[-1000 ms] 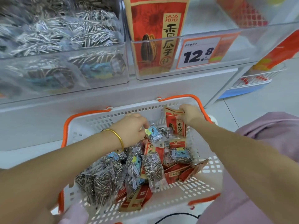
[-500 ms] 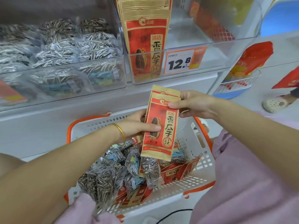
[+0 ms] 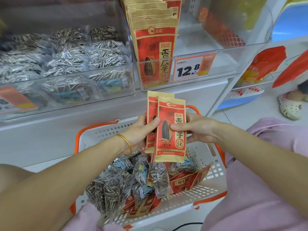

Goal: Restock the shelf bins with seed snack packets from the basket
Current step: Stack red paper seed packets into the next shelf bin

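Two red seed packets stand upright and overlapping above the white basket. My left hand grips their left edge, thumb across the rear packet. My right hand pinches the front packet from the right, thumb on its face. The basket on my lap holds clear packets of striped seeds on the left and more red packets on the right. Above, a clear shelf bin holds a row of upright red packets. The bin to its left is full of clear seed packets.
A price tag reading 12.8 hangs on the red-packet bin's front. Orange handles frame the basket. To the right stands a wire rack with orange bags, and someone's foot in a white clog is on the floor.
Both hands rose out of the basket with the red packets, and the packets now stand higher, fanned side by side. My right hand slid from the top edge down to the front packet's middle.
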`<state>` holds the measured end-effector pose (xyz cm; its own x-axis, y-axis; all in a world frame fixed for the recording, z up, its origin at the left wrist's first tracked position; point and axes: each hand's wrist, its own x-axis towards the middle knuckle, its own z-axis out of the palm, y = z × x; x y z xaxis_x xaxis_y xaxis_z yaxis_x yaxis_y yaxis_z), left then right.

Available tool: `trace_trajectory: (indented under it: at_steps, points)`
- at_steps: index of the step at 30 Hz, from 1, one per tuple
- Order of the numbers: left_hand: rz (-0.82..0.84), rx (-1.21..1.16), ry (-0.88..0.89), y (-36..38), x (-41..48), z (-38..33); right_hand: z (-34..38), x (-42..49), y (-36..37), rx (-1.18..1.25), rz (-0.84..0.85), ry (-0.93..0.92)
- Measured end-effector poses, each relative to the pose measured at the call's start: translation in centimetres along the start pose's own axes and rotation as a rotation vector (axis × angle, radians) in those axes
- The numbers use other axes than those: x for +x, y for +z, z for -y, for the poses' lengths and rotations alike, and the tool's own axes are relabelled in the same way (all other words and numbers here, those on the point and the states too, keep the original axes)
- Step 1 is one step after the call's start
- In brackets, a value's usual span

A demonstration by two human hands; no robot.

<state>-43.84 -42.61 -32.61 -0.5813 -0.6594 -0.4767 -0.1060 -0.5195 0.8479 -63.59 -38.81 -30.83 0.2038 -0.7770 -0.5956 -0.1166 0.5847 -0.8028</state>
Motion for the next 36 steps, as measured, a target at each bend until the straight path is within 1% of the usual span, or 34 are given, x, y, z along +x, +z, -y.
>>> trace_trajectory:
  at_steps: [4, 6, 8, 10, 12, 13, 15, 17, 19, 20, 22, 24, 25, 26, 27, 29, 31, 33, 35, 36]
  points:
    - [-0.022, -0.057, -0.036, -0.2, -0.3, -0.1, 0.3, -0.6, -1.5, 0.044, -0.036, -0.034]
    - [0.017, -0.075, -0.049, 0.2, -0.5, -0.4, 0.0, -0.9, -1.4, 0.078, 0.006, -0.047]
    - [0.078, -0.035, -0.056, 0.9, -0.9, -0.8, -0.8, -1.0, -0.5, 0.137, 0.044, -0.063]
    - [0.083, 0.068, -0.040, 1.7, -1.5, -1.5, -1.1, -1.4, 0.7, 0.275, 0.045, -0.121]
    - [0.049, 0.191, 0.027, 2.3, -1.9, -2.4, -0.7, -2.3, 1.6, 0.402, 0.054, -0.208]
    - [0.020, 0.239, 0.070, 2.8, -2.2, -3.5, -0.1, -3.0, 1.7, 0.427, 0.069, -0.253]
    - [-0.033, 0.356, 0.181, 3.6, -2.5, -6.5, 1.7, -4.8, 1.4, 0.428, 0.109, -0.339]
    - [-0.073, 0.550, 0.327, 4.6, -2.9, -10.3, 4.1, -6.4, 0.4, 0.399, 0.139, -0.439]
    - [-0.077, 0.721, 0.485, 5.8, -3.2, -14.1, 6.8, -7.6, -0.9, 0.389, 0.115, -0.547]
    - [-0.124, 0.789, 0.543, 6.3, -3.5, -15.7, 8.3, -8.0, -1.7, 0.396, 0.087, -0.585]
    - [-0.345, 0.909, 0.708, 6.3, -3.6, -18.3, 11.3, -8.2, -3.5, 0.419, 0.008, -0.626]
    - [-0.584, 1.049, 0.942, 5.5, -3.3, -20.4, 14.2, -7.3, -5.5, 0.418, -0.122, -0.588]
    - [-0.664, 1.152, 0.999, 4.8, -2.7, -21.1, 15.7, -6.5, -6.4, 0.386, -0.216, -0.530]
    - [-0.696, 1.280, 0.975, 4.0, -2.0, -21.6, 17.0, -5.4, -7.1, 0.336, -0.305, -0.468]
    - [-0.695, 1.390, 0.887, 3.4, -1.3, -21.8, 18.1, -4.1, -7.7, 0.273, -0.366, -0.410]
    - [-0.652, 1.518, 0.721, 2.6, 0.0, -22.0, 19.8, -1.5, -8.2, 0.113, -0.403, -0.362]
    - [-0.625, 1.555, 0.657, 2.0, 1.1, -21.9, 20.9, 0.8, -8.2, -0.012, -0.377, -0.435]
    - [-0.622, 1.539, 0.655, 1.5, 1.8, -21.8, 21.2, 2.8, -8.0, -0.034, -0.371, -0.530]
    - [-0.624, 1.525, 0.650, 1.3, 2.0, -22.0, 21.1, 4.9, -8.1, -0.089, -0.398, -0.576]
    - [-0.622, 1.529, 0.653, 1.3, 2.0, -22.0, 20.9, 5.8, -8.3, -0.183, -0.442, -0.566]
